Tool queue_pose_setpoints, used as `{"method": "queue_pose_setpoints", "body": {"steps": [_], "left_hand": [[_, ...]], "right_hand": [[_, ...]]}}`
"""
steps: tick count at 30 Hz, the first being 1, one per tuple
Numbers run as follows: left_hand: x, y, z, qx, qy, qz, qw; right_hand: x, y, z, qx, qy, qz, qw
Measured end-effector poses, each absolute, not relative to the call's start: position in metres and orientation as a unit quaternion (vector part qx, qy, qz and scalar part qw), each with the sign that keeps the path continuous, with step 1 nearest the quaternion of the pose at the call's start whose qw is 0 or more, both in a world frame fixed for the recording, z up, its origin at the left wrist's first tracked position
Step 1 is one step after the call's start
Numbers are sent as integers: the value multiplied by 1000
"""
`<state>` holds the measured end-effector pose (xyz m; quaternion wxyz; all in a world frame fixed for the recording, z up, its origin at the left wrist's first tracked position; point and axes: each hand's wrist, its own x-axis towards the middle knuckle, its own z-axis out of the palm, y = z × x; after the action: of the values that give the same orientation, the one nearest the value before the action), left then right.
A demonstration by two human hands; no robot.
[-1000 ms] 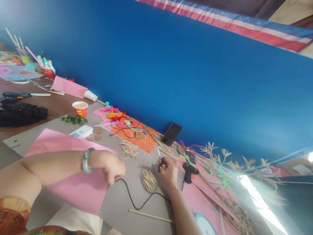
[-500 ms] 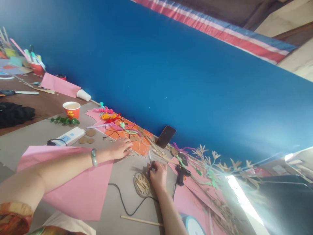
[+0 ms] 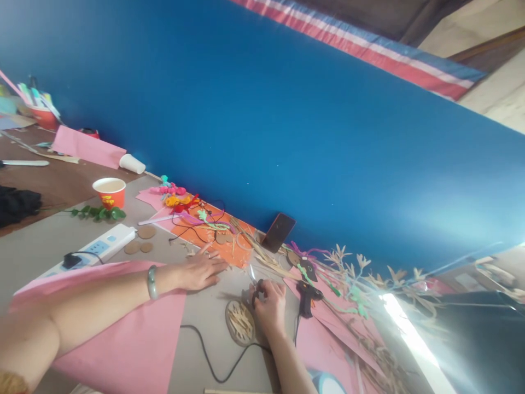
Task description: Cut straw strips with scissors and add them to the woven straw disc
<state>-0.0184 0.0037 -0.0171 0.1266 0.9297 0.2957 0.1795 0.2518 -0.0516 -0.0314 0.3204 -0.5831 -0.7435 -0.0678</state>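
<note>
My left hand lies flat with fingers stretched out on the grey table, at the edge of an orange sheet. A green bangle circles that wrist. My right hand is closed round the black handles of a pair of scissors, blades pointing up and away. Just left of it lies a round cardboard disc covered with pale straw pieces. A black glue gun rests to the right of my right hand.
A pink paper sheet lies under my left forearm. A black cord loops near the table's front. A white power strip, orange paper cup, leaning phone and dried stems sit along the blue wall.
My left hand reached forward from the cord to the orange sheet and opened flat. My right hand stayed on the scissors. The view shifted slightly right.
</note>
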Motion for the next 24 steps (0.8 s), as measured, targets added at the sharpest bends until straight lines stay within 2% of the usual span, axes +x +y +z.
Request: {"method": "queue_pose_setpoints", "body": {"steps": [11, 19, 24], "left_hand": [[-15, 4, -10, 924, 285, 207, 147], [-17, 12, -23, 875, 329, 301, 188], [-16, 19, -29, 860, 334, 301, 239]], "right_hand": [[253, -52, -28, -579, -751, -72, 310], [251, -49, -26, -588, -743, -65, 312], [249, -47, -25, -607, -720, -52, 332]]}}
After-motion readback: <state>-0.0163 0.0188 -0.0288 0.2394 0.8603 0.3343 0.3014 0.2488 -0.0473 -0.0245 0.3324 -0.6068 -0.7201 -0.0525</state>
